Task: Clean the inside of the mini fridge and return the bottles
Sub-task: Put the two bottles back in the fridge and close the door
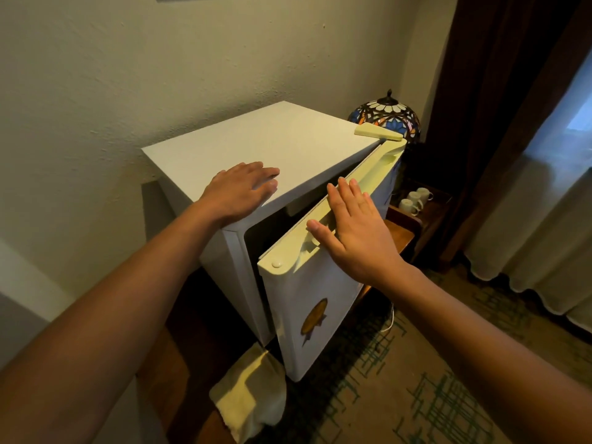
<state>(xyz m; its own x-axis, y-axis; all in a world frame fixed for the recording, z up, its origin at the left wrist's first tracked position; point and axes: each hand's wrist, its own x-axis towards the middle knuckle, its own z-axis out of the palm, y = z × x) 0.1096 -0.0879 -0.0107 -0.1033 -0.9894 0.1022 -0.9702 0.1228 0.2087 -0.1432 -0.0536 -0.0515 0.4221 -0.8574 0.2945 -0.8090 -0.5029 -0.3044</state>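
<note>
White and boxy, the small mini fridge stands against the cream wall on a dark wooden stand, its cream door ajar with a dark gap showing at the front; the inside is too dark to make out. Both hands are spread with straight fingers, gripping nothing: the left hand lies flat on the fridge top near its front edge, and the right hand presses against the door's top edge. A pale yellow folded cloth lies low beside the door's bottom corner. Behind the fridge sits a stained-glass lamp shade, and three white cups rest on a low dark shelf.
</note>
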